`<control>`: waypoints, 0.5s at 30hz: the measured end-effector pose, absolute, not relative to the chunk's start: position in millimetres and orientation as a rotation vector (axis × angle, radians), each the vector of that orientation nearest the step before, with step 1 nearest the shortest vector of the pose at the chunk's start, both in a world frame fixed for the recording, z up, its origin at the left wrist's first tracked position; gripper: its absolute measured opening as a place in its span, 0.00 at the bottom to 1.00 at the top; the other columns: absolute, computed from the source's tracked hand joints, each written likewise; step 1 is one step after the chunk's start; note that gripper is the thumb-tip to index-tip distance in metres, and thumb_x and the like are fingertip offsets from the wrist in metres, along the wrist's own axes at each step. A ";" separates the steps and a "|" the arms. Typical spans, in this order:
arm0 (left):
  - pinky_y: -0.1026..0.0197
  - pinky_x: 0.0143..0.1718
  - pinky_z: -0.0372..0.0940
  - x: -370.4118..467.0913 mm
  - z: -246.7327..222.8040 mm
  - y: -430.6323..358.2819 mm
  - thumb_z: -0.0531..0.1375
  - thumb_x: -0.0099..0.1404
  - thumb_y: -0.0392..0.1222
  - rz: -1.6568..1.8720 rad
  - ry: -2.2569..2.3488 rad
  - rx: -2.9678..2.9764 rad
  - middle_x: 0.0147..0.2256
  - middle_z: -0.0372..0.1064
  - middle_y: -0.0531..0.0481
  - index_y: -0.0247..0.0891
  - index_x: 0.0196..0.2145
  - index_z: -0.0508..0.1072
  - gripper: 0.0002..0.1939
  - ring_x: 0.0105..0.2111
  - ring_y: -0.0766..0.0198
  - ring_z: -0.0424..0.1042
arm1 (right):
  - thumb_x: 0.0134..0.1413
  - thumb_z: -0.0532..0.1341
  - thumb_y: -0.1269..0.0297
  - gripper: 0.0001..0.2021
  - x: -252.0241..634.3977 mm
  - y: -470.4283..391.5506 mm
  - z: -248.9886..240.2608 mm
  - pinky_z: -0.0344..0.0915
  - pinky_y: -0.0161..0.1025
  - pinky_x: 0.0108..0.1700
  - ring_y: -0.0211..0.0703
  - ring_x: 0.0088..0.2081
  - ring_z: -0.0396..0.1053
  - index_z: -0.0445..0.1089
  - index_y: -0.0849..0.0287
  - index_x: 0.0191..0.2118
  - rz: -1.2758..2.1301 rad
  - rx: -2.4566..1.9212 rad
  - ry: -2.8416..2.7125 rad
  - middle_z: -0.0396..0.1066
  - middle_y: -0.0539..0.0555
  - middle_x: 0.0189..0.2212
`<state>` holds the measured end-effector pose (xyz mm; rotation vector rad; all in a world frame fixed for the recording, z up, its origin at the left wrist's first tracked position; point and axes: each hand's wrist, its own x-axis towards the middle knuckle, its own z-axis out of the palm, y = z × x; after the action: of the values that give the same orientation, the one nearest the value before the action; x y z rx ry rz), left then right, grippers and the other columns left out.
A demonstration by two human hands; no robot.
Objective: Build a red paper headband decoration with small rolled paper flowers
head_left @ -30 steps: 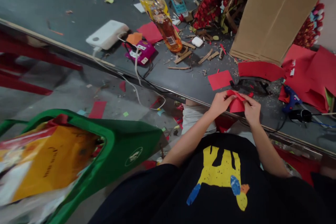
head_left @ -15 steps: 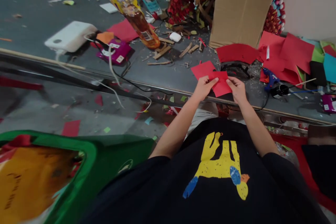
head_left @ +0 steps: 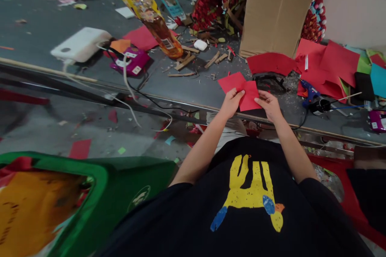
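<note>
A piece of red paper (head_left: 249,97) is held between my two hands over the table's front edge. My left hand (head_left: 231,102) pinches its left side, thumb on top. At the right side my right hand (head_left: 268,104) has its thumb and fingers closed on the paper's edge. Another red sheet (head_left: 232,81) lies just behind my left hand, partly overlapped by the held piece. Beyond my right hand, a long curved red strip (head_left: 271,63) rests over a dark object (head_left: 276,80) that I cannot make out.
A blue glue gun (head_left: 309,91) and more red paper (head_left: 337,62) lie to the right. Leftward stand a tilted bottle (head_left: 153,22), a purple power strip (head_left: 131,62) and a white box (head_left: 81,44) with cables. Cardboard (head_left: 279,12) rises behind. A green bin (head_left: 120,184) is at lower left.
The held red paper has shifted slightly left and turned, now lying lower over the sheet behind. My right hand has moved a little left and its grip has slid down the paper's right edge.
</note>
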<state>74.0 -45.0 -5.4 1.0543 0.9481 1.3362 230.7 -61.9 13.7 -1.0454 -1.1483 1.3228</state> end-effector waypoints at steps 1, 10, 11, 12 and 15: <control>0.62 0.35 0.65 73.2 -7.8 -43.9 0.60 0.56 0.46 1.344 0.962 1.066 0.28 0.71 0.52 0.36 0.31 0.73 0.10 0.30 0.65 0.70 | 0.32 0.72 0.51 0.24 230.6 -62.3 13.4 0.68 0.42 0.50 0.40 0.41 0.73 0.74 0.56 0.39 1.313 -1.039 -1.182 0.77 0.51 0.39; 0.64 0.31 0.61 65.5 -2.9 -50.1 0.52 0.58 0.39 1.363 1.152 1.327 0.24 0.65 0.51 0.38 0.22 0.67 0.09 0.28 0.65 0.65 | 0.44 0.65 0.51 0.15 227.5 -66.2 11.9 0.69 0.41 0.48 0.40 0.40 0.74 0.75 0.56 0.34 1.140 -1.064 -1.228 0.78 0.52 0.37; 0.64 0.30 0.60 65.3 -2.3 -51.4 0.52 0.58 0.39 1.390 1.151 1.326 0.24 0.64 0.51 0.38 0.22 0.66 0.09 0.27 0.65 0.64 | 0.45 0.64 0.50 0.15 226.0 -69.1 12.9 0.69 0.40 0.47 0.40 0.40 0.74 0.75 0.56 0.34 1.073 -1.067 -1.211 0.78 0.52 0.36; 0.64 0.30 0.60 65.3 -2.0 -52.3 0.52 0.58 0.39 1.414 1.149 1.322 0.24 0.64 0.51 0.38 0.22 0.66 0.09 0.27 0.66 0.64 | 0.47 0.63 0.50 0.15 224.4 -73.7 15.3 0.70 0.40 0.46 0.40 0.39 0.74 0.74 0.56 0.34 0.998 -1.071 -1.190 0.77 0.52 0.35; 0.65 0.28 0.59 66.3 -1.8 -52.6 0.52 0.58 0.42 1.414 1.173 1.323 0.25 0.64 0.52 0.38 0.24 0.67 0.08 0.26 0.67 0.63 | 0.56 0.55 0.50 0.15 220.2 -99.4 37.1 0.71 0.37 0.38 0.38 0.32 0.73 0.72 0.55 0.35 0.786 -1.069 -1.194 0.76 0.52 0.30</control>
<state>66.3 -52.6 -1.8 1.3226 1.1728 1.4144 220.2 -99.4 37.1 -1.0687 -1.1940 0.7858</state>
